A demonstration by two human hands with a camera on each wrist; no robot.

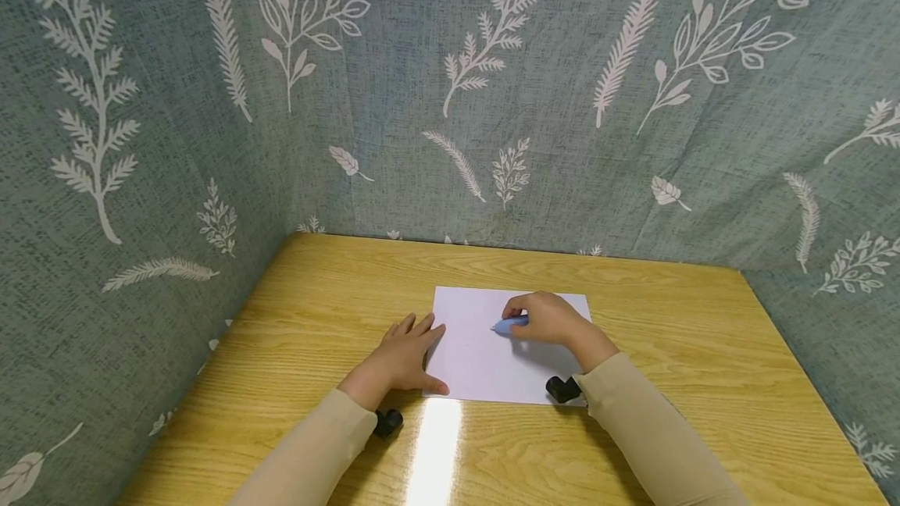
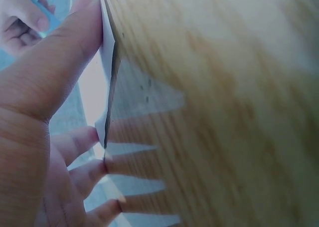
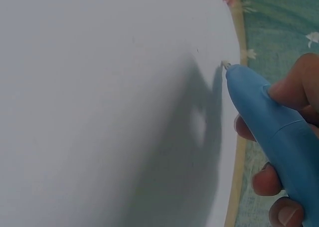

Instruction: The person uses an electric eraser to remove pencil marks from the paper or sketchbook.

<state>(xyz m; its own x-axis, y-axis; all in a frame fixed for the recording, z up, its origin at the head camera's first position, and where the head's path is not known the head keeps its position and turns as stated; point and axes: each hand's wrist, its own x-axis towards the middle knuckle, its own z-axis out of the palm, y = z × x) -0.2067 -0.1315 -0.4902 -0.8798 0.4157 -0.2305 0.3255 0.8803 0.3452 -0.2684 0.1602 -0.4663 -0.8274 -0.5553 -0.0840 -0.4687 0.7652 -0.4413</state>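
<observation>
A white sheet of paper (image 1: 478, 365) lies on the wooden table. My right hand (image 1: 555, 318) grips a blue, pen-shaped electric eraser (image 3: 269, 122) above the sheet. In the right wrist view, the thumb rests on a small raised button near the front of its body. Its small pale tip points left at the paper; whether it touches cannot be told. My left hand (image 1: 411, 358) rests on the sheet's left edge, thumb and fingers spread. In the left wrist view, that paper edge (image 2: 107, 62) sits slightly off the wood beside the thumb.
The wooden table (image 1: 330, 295) extends around the sheet, with a bright reflection near its front. Leaf-patterned green-grey cloth (image 1: 394, 100) hangs behind it and at both sides. A black wrist device (image 1: 561, 390) shows by the right sleeve, another (image 1: 388, 422) by the left.
</observation>
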